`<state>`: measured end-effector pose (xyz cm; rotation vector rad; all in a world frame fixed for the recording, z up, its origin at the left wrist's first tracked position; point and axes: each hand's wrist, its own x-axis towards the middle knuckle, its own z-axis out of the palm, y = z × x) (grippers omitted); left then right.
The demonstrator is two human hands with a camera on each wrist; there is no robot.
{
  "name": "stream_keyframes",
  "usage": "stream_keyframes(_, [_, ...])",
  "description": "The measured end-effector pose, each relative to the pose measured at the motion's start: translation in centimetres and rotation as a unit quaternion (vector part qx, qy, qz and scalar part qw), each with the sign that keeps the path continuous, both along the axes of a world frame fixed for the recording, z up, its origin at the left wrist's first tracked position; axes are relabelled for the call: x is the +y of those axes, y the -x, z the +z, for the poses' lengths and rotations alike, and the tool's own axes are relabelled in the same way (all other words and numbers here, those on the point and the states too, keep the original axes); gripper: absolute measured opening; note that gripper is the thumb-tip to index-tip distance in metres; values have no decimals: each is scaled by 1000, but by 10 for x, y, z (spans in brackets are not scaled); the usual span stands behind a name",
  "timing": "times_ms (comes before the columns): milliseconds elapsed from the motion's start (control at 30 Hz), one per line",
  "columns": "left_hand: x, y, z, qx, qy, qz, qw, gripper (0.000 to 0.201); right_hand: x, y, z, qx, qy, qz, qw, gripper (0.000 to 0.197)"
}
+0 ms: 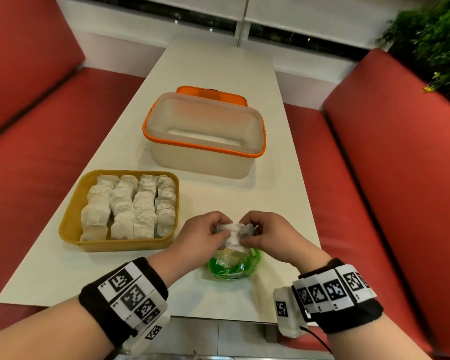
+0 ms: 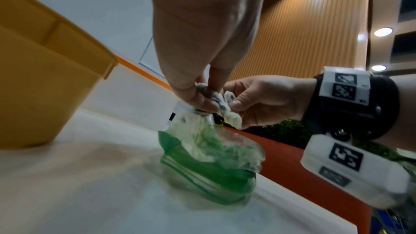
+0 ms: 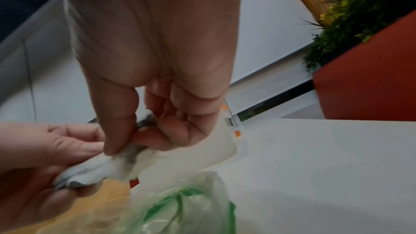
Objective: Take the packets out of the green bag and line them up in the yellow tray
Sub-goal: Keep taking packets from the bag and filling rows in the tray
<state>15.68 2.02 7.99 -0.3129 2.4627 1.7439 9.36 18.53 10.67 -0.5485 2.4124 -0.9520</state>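
Note:
A white paper packet (image 1: 235,233) hangs just above the green bag (image 1: 234,266), pinched at its two ends by both hands. My left hand (image 1: 205,233) grips its left end, my right hand (image 1: 264,236) its right end. The left wrist view shows the same packet (image 2: 227,108) crumpled between the fingers over the bag (image 2: 209,165). In the right wrist view the packet (image 3: 105,168) stretches between the two hands. The yellow tray (image 1: 70,224) to the left holds several packets (image 1: 130,209) lined up in rows.
A translucent tub with an orange rim (image 1: 205,136) stands behind, its orange lid (image 1: 211,93) beyond it. Red bench seats (image 1: 387,165) flank the white table (image 1: 213,63). The table's near edge lies just below the bag.

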Motion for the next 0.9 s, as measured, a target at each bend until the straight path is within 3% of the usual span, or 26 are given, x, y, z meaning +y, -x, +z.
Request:
stream_keyframes(200, [-1, 4, -3, -47, -120, 16, 991, 16, 22, 5, -5, -105, 161, -125, 973, 12])
stream_keyframes(367, [0, 10, -2, -73, -189, 33, 979, 16, 24, 5, -4, -143, 234, -164, 948, 11])
stream_keyframes(500, [2, 13, 1, -110, -247, -1, 963, 23, 26, 5, -1, -184, 280, -169, 927, 16])
stream_keyframes(633, [1, 18, 3, -152, -275, -34, 949, 16, 22, 3, 6, -46, 214, -177, 960, 14])
stream_keyframes(733, [1, 20, 6, -161, -304, -20, 939, 10, 13, -1, 9, 52, 207, -186, 959, 18])
stream_keyframes(800, [2, 22, 9, -164, -322, -9, 932, 9, 7, -4, 10, 64, 215, -169, 960, 20])
stream_keyframes(900, [1, 23, 13, -166, -356, 2, 920, 19, 2, -6, 11, -24, 252, -168, 953, 15])
